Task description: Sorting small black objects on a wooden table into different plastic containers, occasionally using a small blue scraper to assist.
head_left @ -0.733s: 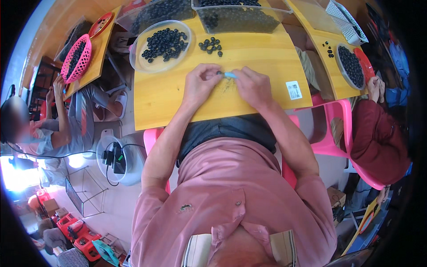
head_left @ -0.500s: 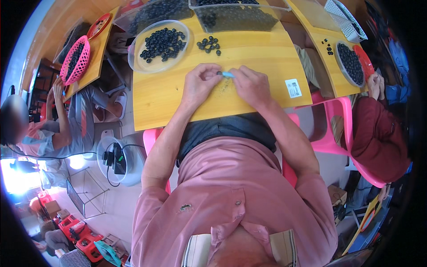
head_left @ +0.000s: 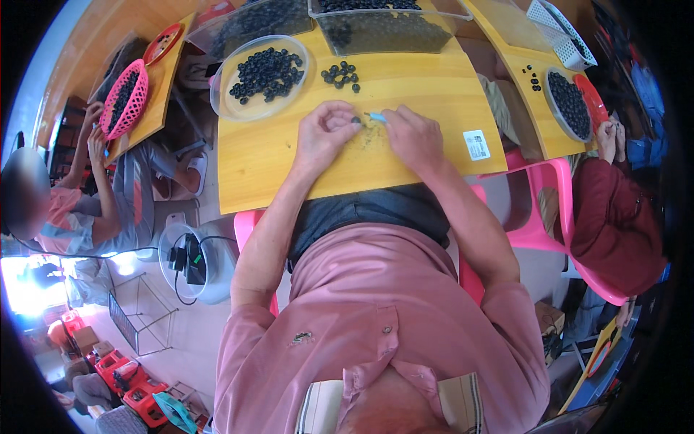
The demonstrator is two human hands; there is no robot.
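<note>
1. Left hand point(head_left: 325, 134): above the middle of the table point(head_left: 267, 163); thumb and fingertips pinched together on a dark bead point(head_left: 355, 120). The bead sits right at the fingertips, on the side facing the other hand.
2. Right hand point(head_left: 413, 141): fingers closed around a slim light-blue tool point(head_left: 377, 117), which points left toward the bead. Tip and bead are apart, small gap visible; the two hands do not touch.
3. Crumb-like debris point(head_left: 371, 137) on the wood between the hands; grains too small to identify.
4. Loose beads point(head_left: 341, 73): small cluster beyond the hands, toward the far edge, just right of the bowl.
5. Clear round bowl point(head_left: 253, 112): near the far left corner, its rim reaching the left edge; dark beads heaped in it.
6. Clear tub point(head_left: 387, 36) at the far edge, dark beads inside; its top is cut off by the frame.
7. White label point(head_left: 476, 145) flat near the right edge, toward the near right corner; print not recorded.
8. Obscured: rear of the tool, inside the right hand; part of the bead, under the left fingertips; both palms. Surface detail of the bead is hard to make out at this size.
</note>
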